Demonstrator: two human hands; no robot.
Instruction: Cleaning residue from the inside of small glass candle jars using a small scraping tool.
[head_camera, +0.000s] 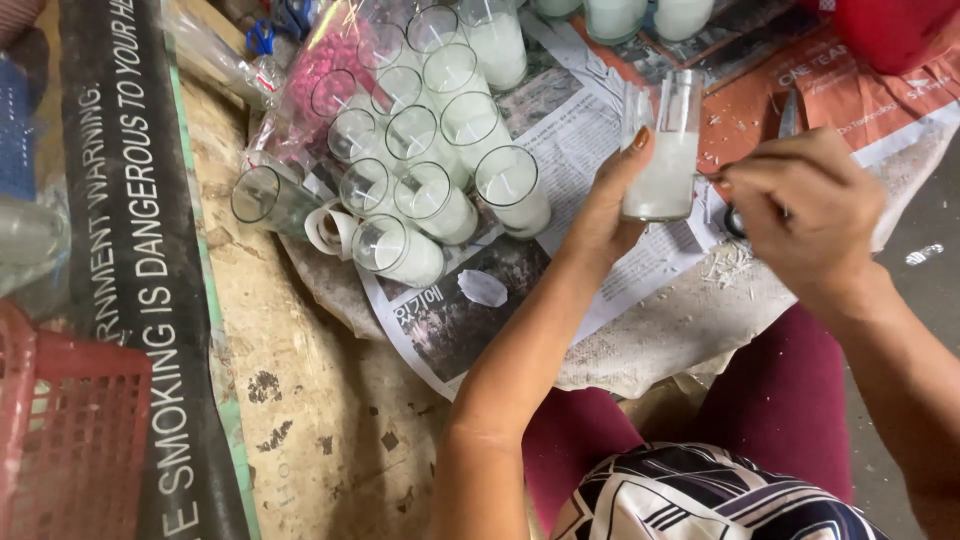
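Wax-filled glass (662, 150) gripped in left hand (607, 205), right hand (800, 205) just beside

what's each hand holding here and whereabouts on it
Left hand grips a wax-filled glass by its lower side. Right hand is closed on a thin tool; which part cannot be told.

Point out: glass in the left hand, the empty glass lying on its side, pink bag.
glass in the left hand (662, 170), head view, on its white wax fill.
empty glass lying on its side (272, 200), head view, on its clear wall.
pink bag (325, 70), head view, on its pink contents.
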